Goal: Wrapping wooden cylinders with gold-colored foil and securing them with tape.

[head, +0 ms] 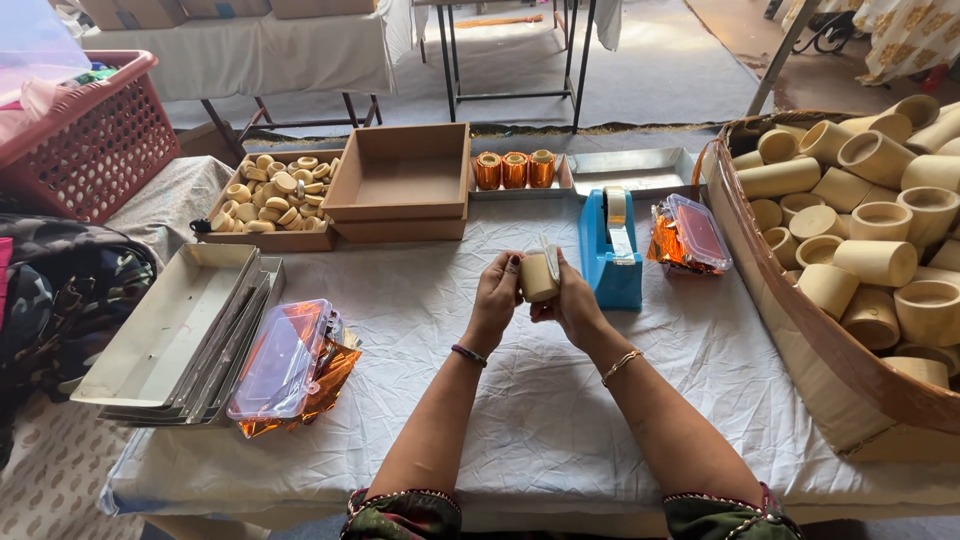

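Far left we see a red plastic basket [95,135], stacked metal trays [165,330], a clear lidded box [283,358] over orange foil. Centre, our left hand [495,297] and right hand [572,300] both grip a small tan cardboard cylinder [538,277] above the white tablecloth [540,400]. Blue tape dispenser [610,250] just right; big basket [800,330] of matching cylinders far right.

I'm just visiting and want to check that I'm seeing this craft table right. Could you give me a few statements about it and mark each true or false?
1. Both hands, left hand and right hand, hold one small beige cylinder. True.
2. The tape dispenser is red. False: it is blue.
3. Three orange-wrapped cylinders stand in a metal tray. True.
4. The big basket of cylinders is on the person's left. False: it is on the right.
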